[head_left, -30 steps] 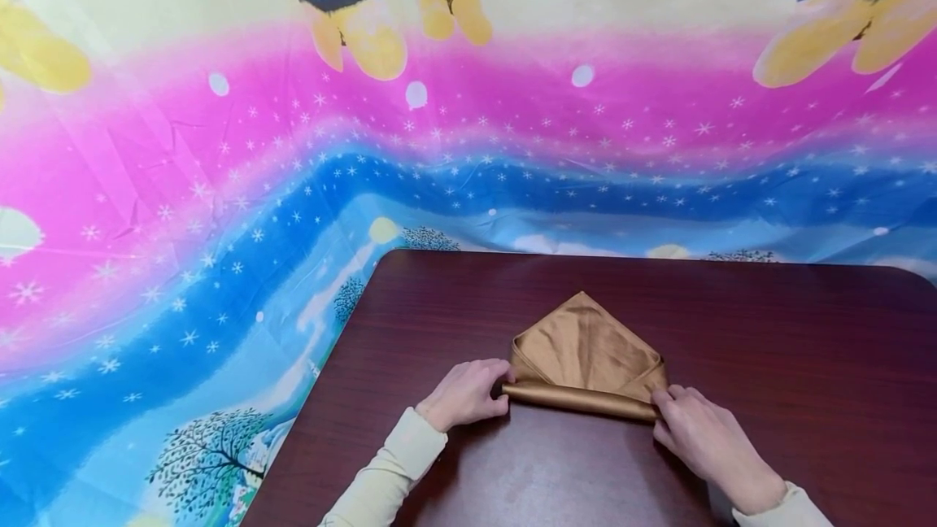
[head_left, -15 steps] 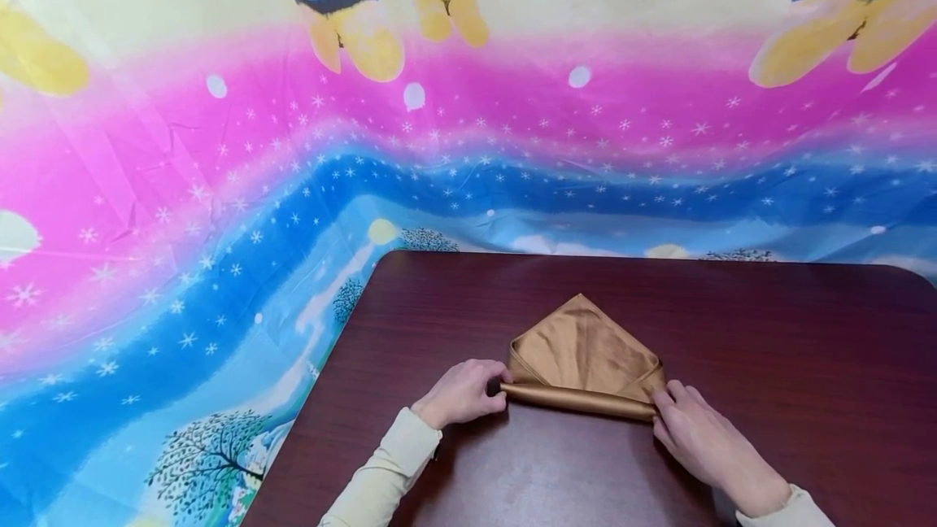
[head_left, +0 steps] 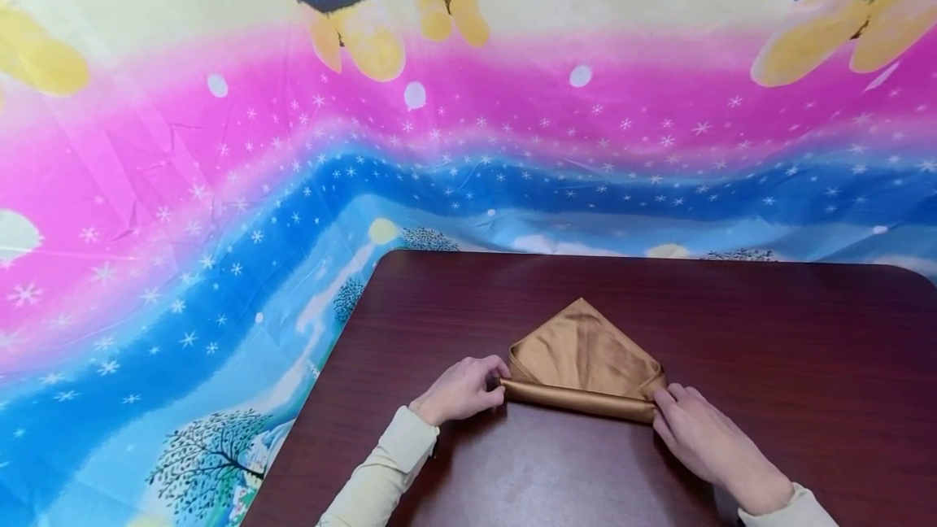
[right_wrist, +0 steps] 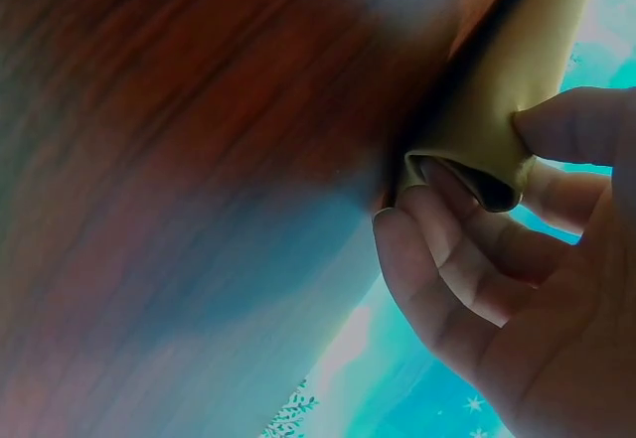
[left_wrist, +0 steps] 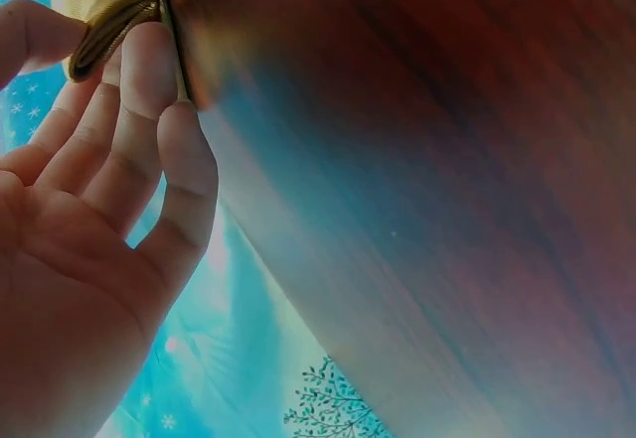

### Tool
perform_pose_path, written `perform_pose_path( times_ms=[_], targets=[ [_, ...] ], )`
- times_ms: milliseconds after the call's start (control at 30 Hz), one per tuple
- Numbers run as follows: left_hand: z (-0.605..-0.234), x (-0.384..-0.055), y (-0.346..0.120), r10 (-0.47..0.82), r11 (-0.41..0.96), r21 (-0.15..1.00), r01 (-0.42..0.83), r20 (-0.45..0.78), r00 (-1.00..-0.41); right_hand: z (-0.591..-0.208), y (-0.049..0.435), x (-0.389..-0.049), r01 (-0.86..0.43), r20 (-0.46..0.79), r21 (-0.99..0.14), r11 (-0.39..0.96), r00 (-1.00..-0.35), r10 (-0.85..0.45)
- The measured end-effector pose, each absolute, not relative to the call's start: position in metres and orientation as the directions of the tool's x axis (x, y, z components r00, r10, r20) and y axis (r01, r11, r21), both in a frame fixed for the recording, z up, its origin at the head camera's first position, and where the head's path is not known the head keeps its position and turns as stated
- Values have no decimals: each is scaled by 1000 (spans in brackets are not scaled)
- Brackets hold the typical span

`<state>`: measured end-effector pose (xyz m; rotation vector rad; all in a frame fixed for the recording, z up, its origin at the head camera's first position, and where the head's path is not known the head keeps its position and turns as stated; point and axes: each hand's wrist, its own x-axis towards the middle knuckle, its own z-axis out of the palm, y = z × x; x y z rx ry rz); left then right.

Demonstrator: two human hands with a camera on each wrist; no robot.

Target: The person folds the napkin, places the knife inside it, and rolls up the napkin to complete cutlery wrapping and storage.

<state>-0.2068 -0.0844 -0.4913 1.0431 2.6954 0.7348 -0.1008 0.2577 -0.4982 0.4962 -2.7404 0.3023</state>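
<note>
A shiny gold-brown cloth napkin (head_left: 586,348) lies on the dark table, its far part a triangle with the point away from me. Its near edge is rolled into a tube (head_left: 578,399). At the left end of the roll, my left hand (head_left: 461,390) pinches it between thumb and fingers. My right hand (head_left: 713,437) grips the right end. In the left wrist view, the layered end of the cloth (left_wrist: 109,11) sits between thumb and fingertips. The right wrist view shows the hollow end of the roll (right_wrist: 477,160), with fingertips at its opening and the thumb on the outside.
The reddish-brown wooden table (head_left: 805,348) has rounded far corners and extends beyond the cloth on both sides. Behind it and along its left hangs a colourful printed curtain (head_left: 512,104) with snowflakes and trees.
The far point of the napkin has drawn slightly toward me, and the triangle behind the roll looks a little shorter. My left hand has shifted slightly left; both hands keep their hold.
</note>
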Motion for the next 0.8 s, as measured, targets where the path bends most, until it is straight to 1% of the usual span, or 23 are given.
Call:
perform_pose_path(
  times_ms=[133, 333, 533, 800],
  targets=[
    [-492, -207, -85, 661, 635, 511, 580, 30, -750, -496, 257, -101, -363, 335, -152, 919, -894, -297],
    [-493, -208, -85, 657, 629, 528, 570, 31, -753, -492, 256, -101, -301, 240, -213, 930, -938, -249],
    [-493, -209, -84, 658, 624, 548, 556, 15, -753, -492, 256, -101, -294, 242, -253, 922, -942, -234],
    [-493, -209, -84, 661, 622, 568, 540, -11, -750, -492, 256, -101, -328, 282, -237, 914, -924, -259]
  ],
)
